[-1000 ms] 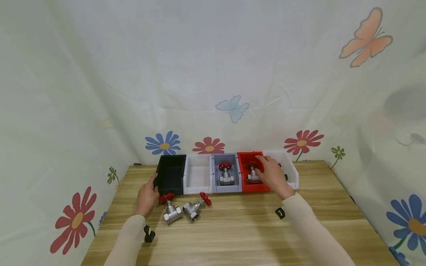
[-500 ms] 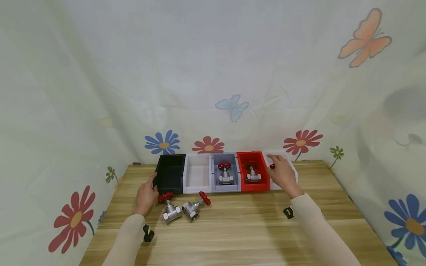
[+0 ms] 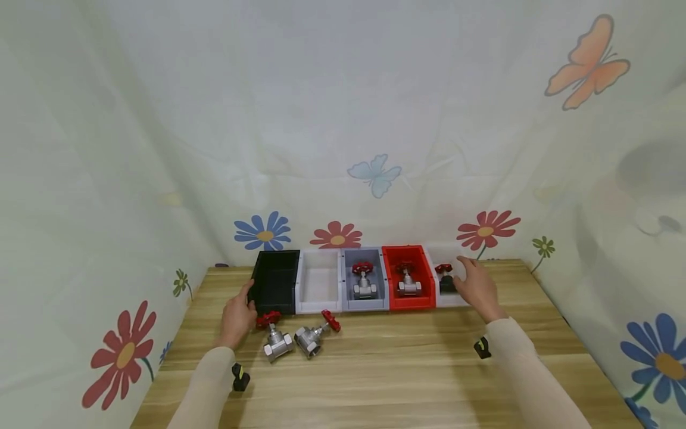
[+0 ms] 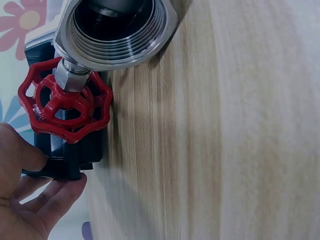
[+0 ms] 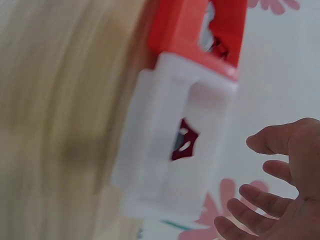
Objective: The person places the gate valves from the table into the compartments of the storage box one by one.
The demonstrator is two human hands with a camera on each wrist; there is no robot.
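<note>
My left hand (image 3: pixel 237 316) pinches the left wall of the black bin (image 3: pixel 276 256), thumb inside and fingers outside in the left wrist view. Just in front of that bin lies a metal gate valve (image 3: pixel 277 345) with a red handwheel (image 4: pixel 65 107). A second metal valve (image 3: pixel 309 341) lies tilted beside it. My right hand (image 3: pixel 479 290) hovers over the right end of the right-hand white bin (image 5: pixel 172 190), fingers spread and holding nothing. Inside that bin is a dark-bodied valve (image 3: pixel 446 280) with a red handwheel, partly hidden by its wall in the right wrist view.
The bins stand in one row along the back of the wooden table (image 3: pixel 364 381). A grey bin (image 3: pixel 348 256) and a red bin (image 3: pixel 393 253) each contain a metal valve. Another white bin (image 3: pixel 320 280) stands beside the black one. A flowered curtain (image 3: pixel 300 179) hangs behind.
My right hand has moved right, from over the red bin to the right end of the right-hand white bin, uncovering the valves in both. The left hand stays on the black bin.
</note>
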